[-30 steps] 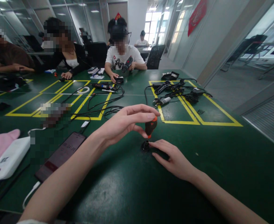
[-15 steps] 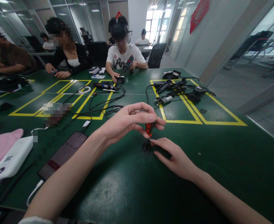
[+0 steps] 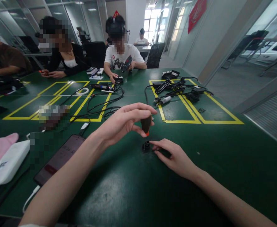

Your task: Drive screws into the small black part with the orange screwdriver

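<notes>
My left hand point(image 3: 135, 118) is closed around a short black-and-orange tool that looks like a screwdriver point(image 3: 145, 125). It is held upright, its orange end pointing down, and the fingers partly hide it. Just below stands a small black part with a round base and a hollow upright post point(image 3: 146, 147), resting on the green table point(image 3: 119, 192). A gap separates the tool from the post. Beside the part, my right hand point(image 3: 173, 154) has its fingers stretched out and apart. Its forefinger tip is at the top of the post, apparently touching, and its thumb lies near the base.
A phone point(image 3: 59, 159), a white power bank point(image 3: 8, 164) and a pink cloth item point(image 3: 1, 145) lie to the left. Tangled black cables and tools point(image 3: 176, 90) lie inside yellow tape lines ahead. Across the table a person in white point(image 3: 126, 56) holds a drill.
My left hand has turned the tool a little, so more of its dark side shows and less orange. The right hand and the black part stay together. The whole view has shifted slightly.
</notes>
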Available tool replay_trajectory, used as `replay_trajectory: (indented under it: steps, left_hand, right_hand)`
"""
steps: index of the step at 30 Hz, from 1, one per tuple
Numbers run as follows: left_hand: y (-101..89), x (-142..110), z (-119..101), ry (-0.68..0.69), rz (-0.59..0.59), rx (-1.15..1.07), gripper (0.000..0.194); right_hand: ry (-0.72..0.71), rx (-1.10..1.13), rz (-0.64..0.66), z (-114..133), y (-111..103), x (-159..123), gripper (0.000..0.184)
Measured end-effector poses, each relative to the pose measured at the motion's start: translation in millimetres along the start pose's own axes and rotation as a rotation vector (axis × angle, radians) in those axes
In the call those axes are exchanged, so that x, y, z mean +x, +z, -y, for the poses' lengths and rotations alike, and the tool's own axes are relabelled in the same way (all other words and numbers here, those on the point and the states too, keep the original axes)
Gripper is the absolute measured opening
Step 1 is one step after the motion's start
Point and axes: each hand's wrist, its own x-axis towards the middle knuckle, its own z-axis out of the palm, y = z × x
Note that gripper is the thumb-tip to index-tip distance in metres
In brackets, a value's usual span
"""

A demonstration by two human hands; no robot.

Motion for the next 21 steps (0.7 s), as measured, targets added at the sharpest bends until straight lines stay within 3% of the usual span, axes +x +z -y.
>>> replay_trajectory:
  steps: [5, 12, 21]
  left_hand:
    - [0.5, -1.1, -0.1, -0.01, -0.008, 0.036, 0.022]
    - [1.3, -1.5, -0.4, -0.011, 0.093, -0.062, 0.025]
    - [2.8, -3.0, -0.2, -0.022, 0.048, -0.026, 0.024]
  right_hand:
    - [-0.003, 0.0, 0.013, 1.1, -0.4, -0.1, 0.031]
    - [0.006, 0.007, 0.031, 3.0, -1.2, 1.2, 0.031]
    - [-0.008, 0.006, 0.027, 2.9, -1.3, 0.9, 0.03]
